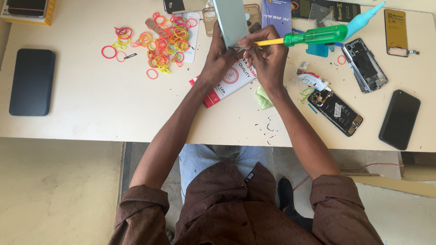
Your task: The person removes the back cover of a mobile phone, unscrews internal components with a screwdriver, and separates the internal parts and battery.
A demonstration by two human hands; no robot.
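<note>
Head view: my left hand (217, 56) has its fingers wrapped round a pale green phone (231, 20), held tilted on edge above the surface (91, 109). My right hand (269, 54) has its fingers pinched on the yellow shaft of a green-handled screwdriver (313, 36), tip at the phone's lower edge. Red-and-white packet (227, 84) lies right under both hands. Pile of coloured rubber bands (163, 43) to the left. Two opened phones (338, 111) (365, 66) and a dark phone (399, 119) to the right.
</note>
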